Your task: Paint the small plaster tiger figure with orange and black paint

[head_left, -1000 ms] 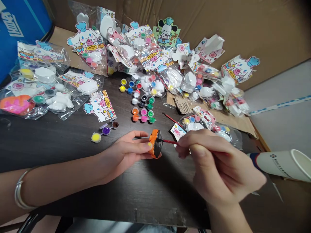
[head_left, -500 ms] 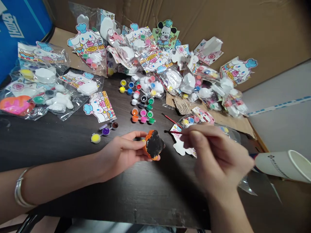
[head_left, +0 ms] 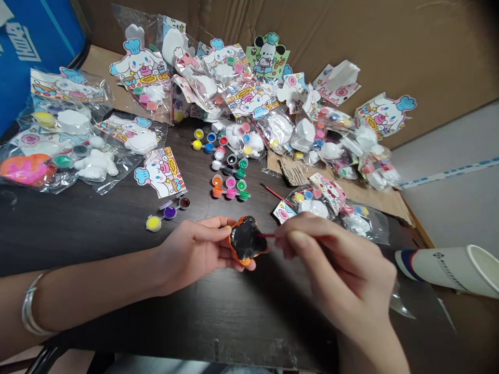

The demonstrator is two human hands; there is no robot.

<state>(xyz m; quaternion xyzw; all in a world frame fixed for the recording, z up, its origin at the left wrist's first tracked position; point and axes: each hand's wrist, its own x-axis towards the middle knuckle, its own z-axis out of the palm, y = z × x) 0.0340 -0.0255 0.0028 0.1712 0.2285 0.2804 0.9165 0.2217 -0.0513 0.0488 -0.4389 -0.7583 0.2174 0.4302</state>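
My left hand point(head_left: 202, 241) grips a small figurine point(head_left: 245, 240) by its edge, its face covered in wet black paint and its rim orange. In my right hand point(head_left: 335, 265), pinched between thumb and fingers, is a thin red paintbrush point(head_left: 268, 236). The brush tip meets the black face at its right side. Beyond the figurine stand strips of open paint pots point(head_left: 230, 192) in orange, pink and green, with other colours behind. A yellow, purple and brown paint strip point(head_left: 169, 212) lies left of them.
Bagged white figurines point(head_left: 276, 127) with cartoon cards pile along the back against a cardboard wall point(head_left: 351, 36). More bags point(head_left: 62, 161) lie at left. A second brush point(head_left: 275, 191) rests behind my right hand. A paper cup point(head_left: 448, 267) lies sideways at right.
My right hand has moved left and down, bringing the brush tip from above the figurine onto its black face. My left hand has tilted the figurine slightly, showing more of that face.
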